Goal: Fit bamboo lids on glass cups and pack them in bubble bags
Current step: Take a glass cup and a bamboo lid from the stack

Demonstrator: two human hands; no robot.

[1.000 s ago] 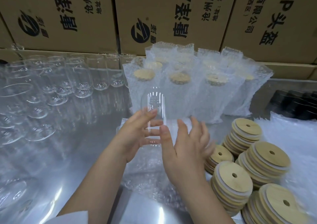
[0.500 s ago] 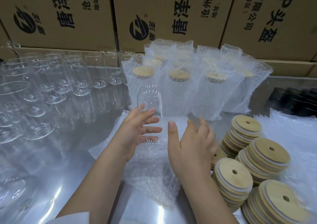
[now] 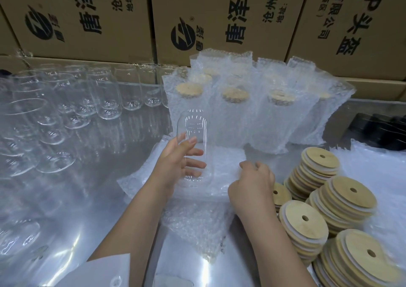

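The right hand has dropped away from the glass cup and now sits knuckles-up, fingers curled, over the flat bubble bags. Gripping anything? Can't tell. The left hand wraps its fingers round the cup, holding it just above those bags. Stacks of bamboo lids sit to the right, and packed cups stand behind.
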